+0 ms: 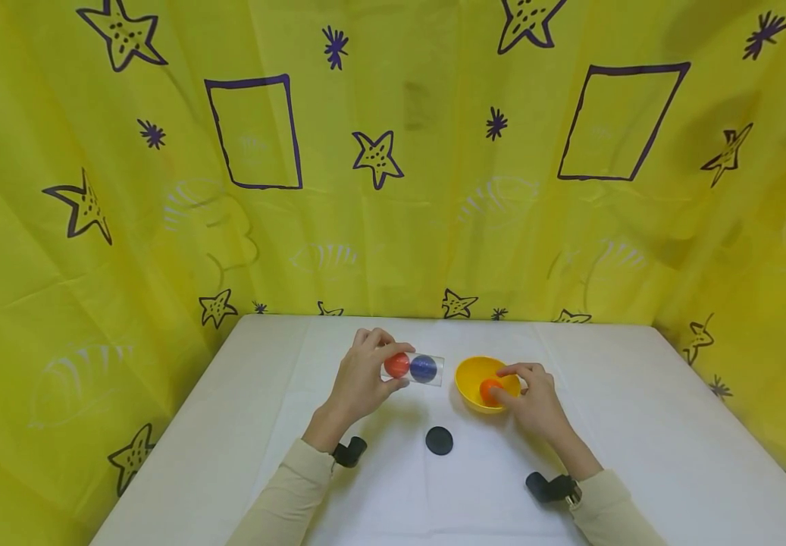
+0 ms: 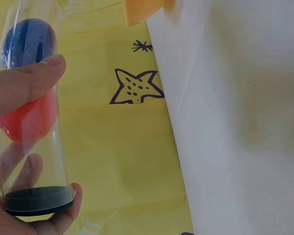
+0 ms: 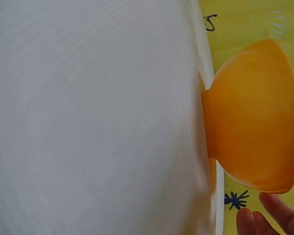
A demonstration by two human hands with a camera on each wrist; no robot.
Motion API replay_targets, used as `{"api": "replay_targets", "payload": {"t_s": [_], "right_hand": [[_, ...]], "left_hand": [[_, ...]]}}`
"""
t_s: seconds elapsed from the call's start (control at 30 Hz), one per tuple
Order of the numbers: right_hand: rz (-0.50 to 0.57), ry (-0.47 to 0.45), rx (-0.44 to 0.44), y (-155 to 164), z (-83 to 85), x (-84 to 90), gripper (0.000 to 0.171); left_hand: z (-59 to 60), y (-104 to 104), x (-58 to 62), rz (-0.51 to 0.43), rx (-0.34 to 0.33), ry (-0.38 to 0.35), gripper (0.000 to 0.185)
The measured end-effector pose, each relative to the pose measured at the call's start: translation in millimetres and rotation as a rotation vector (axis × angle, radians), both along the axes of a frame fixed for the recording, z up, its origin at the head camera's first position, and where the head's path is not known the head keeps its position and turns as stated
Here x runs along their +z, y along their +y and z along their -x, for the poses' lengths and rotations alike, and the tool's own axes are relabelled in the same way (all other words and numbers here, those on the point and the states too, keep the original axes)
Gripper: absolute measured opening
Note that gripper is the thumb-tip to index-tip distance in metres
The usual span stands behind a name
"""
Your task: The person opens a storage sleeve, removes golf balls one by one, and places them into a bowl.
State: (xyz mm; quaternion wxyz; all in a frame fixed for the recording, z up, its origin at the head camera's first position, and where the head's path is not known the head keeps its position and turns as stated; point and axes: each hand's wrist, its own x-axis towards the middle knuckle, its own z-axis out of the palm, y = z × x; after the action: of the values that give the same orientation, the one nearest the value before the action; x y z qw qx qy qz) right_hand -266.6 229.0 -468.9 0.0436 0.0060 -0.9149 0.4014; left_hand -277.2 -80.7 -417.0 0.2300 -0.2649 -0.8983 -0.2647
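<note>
- Background: a yellow curtain (image 1: 393,189) printed with purple stars and rectangles encloses a white worktop (image 1: 638,425)
- Left hand (image 1: 358,379): the grip is clamped on a clear plastic tube (image 1: 414,368), thumb on the near side and fingers on the far side, at the tube's left end
- Tube contents: a red ball (image 1: 396,365) nearer the hand and a blue ball (image 1: 423,368) beyond it; the left wrist view shows a black cap (image 2: 38,200) closing the end at the palm
- Tube axis: roughly level, long axis running left to right, far end pointing toward the yellow bowl (image 1: 468,377) just beside it
- Right hand (image 1: 532,398): the grip pinches an orange ball (image 1: 490,390) inside the bowl, fingertips curled over the rim
- A loose black cap (image 1: 439,440) lies flat on the worktop, near both hands, between them and toward the person
- Key relation: the orange ball lies to the right of the tube's far end, with the right hand the nearer one
</note>
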Motion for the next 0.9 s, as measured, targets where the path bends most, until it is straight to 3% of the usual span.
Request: {"api": "replay_targets", "payload": {"t_s": [0.33, 0.7, 0.9], "right_hand": [[0.014, 0.025, -0.030, 0, -1.6, 9.1, 0.038], [0.057, 0.222, -0.030, -9, -9.6, 35.7, 0.029], [0.080, 0.242, 0.067, -32, -23.2, 47.0, 0.024]], "left_hand": [[-0.3, 0, -0.2, -0.007, -0.004, 0.014, 0.045], [-0.2, 0, 0.2, -0.009, -0.010, 0.024, 0.046], [-0.6, -1, 1.5, -0.012, -0.014, 0.033, 0.046]]}}
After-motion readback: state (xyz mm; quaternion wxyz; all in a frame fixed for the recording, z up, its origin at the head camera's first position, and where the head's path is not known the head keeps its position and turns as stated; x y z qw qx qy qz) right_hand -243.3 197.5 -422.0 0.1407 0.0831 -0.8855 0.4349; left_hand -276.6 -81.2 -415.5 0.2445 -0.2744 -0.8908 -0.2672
